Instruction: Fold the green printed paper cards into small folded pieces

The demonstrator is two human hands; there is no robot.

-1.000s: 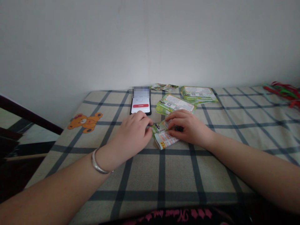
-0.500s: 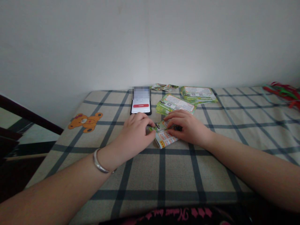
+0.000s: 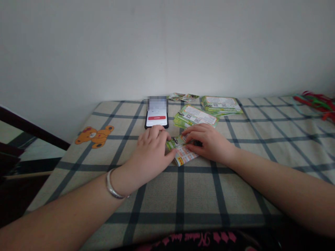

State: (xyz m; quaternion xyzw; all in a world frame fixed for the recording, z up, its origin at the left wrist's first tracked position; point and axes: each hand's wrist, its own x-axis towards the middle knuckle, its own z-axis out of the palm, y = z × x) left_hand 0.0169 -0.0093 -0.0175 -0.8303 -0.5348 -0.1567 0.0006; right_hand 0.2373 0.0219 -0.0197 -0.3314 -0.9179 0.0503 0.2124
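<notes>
Nearest us, our left hand (image 3: 153, 150) and right hand (image 3: 209, 143) are apart, fingers on opposite sides of the folded leaflet (image 3: 184, 155) on the checked cloth (image 3: 201, 191); we cannot tell how firmly they grip; beyond lie our phone (image 3: 157, 120), just past the left hand, and two leaflet stacks (image 3: 196, 115).

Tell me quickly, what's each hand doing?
Left hand: partly open, fingers touching the leaflet; grip unclear.
Right hand: fingers curled on the leaflet; grip unclear.

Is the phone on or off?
On: the phone's screen glows white, with a red bar across it.
</notes>
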